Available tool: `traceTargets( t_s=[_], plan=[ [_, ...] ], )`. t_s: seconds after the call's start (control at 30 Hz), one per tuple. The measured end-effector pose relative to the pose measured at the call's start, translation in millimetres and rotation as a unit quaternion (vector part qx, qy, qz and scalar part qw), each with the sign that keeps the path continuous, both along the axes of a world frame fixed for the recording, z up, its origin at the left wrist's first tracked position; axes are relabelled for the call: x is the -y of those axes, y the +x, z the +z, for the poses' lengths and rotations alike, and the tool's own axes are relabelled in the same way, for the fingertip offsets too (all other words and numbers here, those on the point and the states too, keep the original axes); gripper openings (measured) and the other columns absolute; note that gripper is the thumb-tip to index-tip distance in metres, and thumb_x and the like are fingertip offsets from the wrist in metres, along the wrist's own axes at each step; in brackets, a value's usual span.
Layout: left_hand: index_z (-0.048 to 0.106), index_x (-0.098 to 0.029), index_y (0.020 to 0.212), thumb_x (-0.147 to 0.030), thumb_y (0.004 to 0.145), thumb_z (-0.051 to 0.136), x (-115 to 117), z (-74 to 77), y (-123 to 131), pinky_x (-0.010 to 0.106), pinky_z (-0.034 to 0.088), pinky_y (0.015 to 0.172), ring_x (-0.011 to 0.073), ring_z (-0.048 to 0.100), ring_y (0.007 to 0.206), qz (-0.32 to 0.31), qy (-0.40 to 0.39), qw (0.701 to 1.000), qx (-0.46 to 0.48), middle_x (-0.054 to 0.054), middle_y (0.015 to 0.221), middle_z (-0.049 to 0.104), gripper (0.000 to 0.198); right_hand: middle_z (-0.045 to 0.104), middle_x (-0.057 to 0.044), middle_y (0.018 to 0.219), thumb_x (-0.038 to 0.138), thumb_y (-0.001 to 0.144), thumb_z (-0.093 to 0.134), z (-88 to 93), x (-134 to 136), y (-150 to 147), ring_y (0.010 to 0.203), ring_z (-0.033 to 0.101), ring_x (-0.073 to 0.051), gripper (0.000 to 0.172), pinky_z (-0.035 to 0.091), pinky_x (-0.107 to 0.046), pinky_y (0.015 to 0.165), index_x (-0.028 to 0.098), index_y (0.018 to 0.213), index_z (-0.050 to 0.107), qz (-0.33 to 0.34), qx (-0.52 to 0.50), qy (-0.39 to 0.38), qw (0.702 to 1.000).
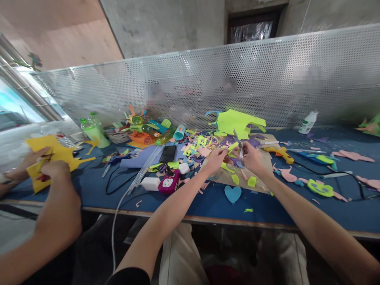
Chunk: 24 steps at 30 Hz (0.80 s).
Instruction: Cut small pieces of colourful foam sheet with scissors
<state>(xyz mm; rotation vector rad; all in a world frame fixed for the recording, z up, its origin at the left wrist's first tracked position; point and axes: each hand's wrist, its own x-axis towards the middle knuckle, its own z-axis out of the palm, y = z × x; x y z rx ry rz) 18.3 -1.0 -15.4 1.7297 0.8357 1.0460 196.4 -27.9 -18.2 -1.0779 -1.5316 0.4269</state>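
Observation:
My right hand [252, 157] is closed on a pair of scissors [239, 147] whose blades point up and away. My left hand [216, 157] pinches a small yellow-green foam scrap [232, 147] right beside the blades. Both hands hover over a brown cardboard sheet [218, 174] strewn with coloured foam offcuts. A large yellow-green foam sheet [237, 122] lies just behind them. A blue foam heart [232, 194] rests on the blue table [190, 202] in front of my hands.
At the left a co-worker's hands [44, 168] cut a yellow foam sheet [52, 155]. A phone [168, 153], a pink power strip [168, 183], a glue gun [279, 152], green bottles [94, 132], a white bottle [308, 122] and cables lie about. A perforated metal screen [267, 75] backs the table.

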Motion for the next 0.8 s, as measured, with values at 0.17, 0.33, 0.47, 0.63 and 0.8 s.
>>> traceTargets(
  t_s=[0.17, 0.33, 0.47, 0.63, 0.8],
  plan=[
    [0.054, -0.02, 0.071, -0.042, 0.096, 0.048, -2.2, 0.3, -3.2, 0.026, 0.052, 0.06, 0.0181, 0.071, 0.064, -0.016, 0.022, 0.999, -0.039, 0.001, 0.062, 0.065, 0.034, 0.064, -0.001, 0.078, 0.044, 0.077, 0.073, -7.5, -9.2, 3.3, 0.065, 0.058, -0.02, 0.029, 0.047, -0.034, 0.062, 0.026, 0.083, 0.051, 0.007, -0.065, -0.014, 0.998],
    [0.064, -0.02, 0.079, -0.037, 0.098, 0.045, -1.9, 0.5, -4.7, 0.027, 0.051, 0.064, 0.0185, 0.071, 0.069, -0.008, 0.076, 0.991, -0.108, 0.003, 0.071, 0.072, 0.031, 0.066, -0.001, 0.079, 0.045, 0.075, 0.074, -12.3, -11.6, 4.9, 0.066, 0.061, -0.021, 0.03, 0.047, -0.034, 0.062, 0.027, 0.084, 0.052, -0.002, -0.052, -0.009, 0.999],
    [0.068, -0.019, 0.083, -0.03, 0.097, 0.043, -0.3, -0.4, -4.1, 0.028, 0.052, 0.067, 0.0189, 0.071, 0.069, 0.004, 0.089, 0.99, -0.111, 0.004, 0.07, 0.073, 0.031, 0.066, -0.002, 0.078, 0.046, 0.074, 0.075, -11.3, -10.6, 3.0, 0.065, 0.061, -0.021, 0.033, 0.046, -0.034, 0.061, 0.026, 0.086, 0.052, 0.009, -0.069, -0.014, 0.998],
    [0.07, -0.018, 0.085, -0.027, 0.097, 0.044, 2.8, 2.9, -4.4, 0.028, 0.053, 0.07, 0.0182, 0.069, 0.069, 0.035, 0.112, 0.983, -0.145, 0.004, 0.073, 0.074, 0.03, 0.067, -0.002, 0.081, 0.043, 0.074, 0.076, -8.0, -7.9, 0.0, 0.067, 0.061, -0.021, 0.033, 0.046, -0.034, 0.063, 0.026, 0.084, 0.05, 0.026, -0.078, -0.01, 0.997],
    [0.07, -0.017, 0.084, -0.026, 0.094, 0.044, 1.5, 3.9, -5.6, 0.027, 0.053, 0.07, 0.0186, 0.07, 0.073, 0.026, 0.097, 0.983, -0.153, 0.005, 0.074, 0.075, 0.03, 0.066, -0.002, 0.079, 0.042, 0.074, 0.076, -3.3, -4.3, -2.7, 0.068, 0.06, -0.02, 0.034, 0.047, -0.034, 0.065, 0.025, 0.084, 0.049, 0.014, -0.074, -0.011, 0.997]
  ],
)
